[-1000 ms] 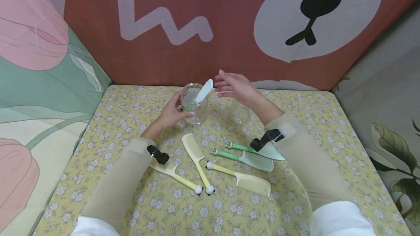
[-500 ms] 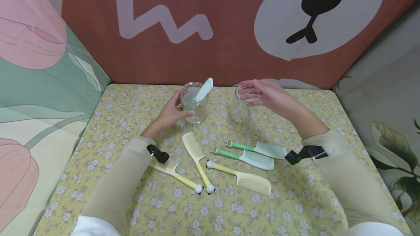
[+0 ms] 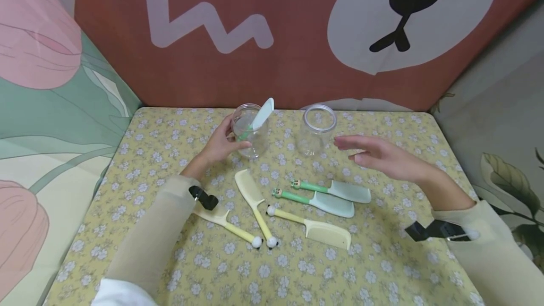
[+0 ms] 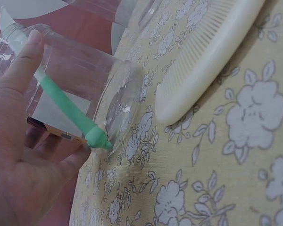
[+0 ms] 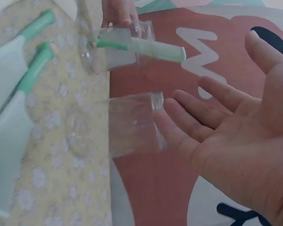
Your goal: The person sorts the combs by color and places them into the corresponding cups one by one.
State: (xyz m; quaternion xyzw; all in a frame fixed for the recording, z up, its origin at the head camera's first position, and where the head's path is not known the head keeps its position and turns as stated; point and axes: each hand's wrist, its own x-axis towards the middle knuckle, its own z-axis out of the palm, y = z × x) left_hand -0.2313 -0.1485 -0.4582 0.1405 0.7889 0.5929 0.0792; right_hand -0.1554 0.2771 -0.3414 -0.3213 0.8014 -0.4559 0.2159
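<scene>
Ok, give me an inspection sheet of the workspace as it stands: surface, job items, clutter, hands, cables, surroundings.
Surface: table under a yellow floral cloth.
Job's things: clear jar holding one green comb handle-down; empty jar beside it, upright.
Clutter: two green combs and three cream combs lying flat in front of the jars.
Hands: left hand grips the clear jar; right hand holds nothing, fingers straight, above the cloth near the empty jar.
Cables: nothing seen; a black wrist camera mount on each sleeve.
Surroundings: printed fabric panels wall in three sides.
</scene>
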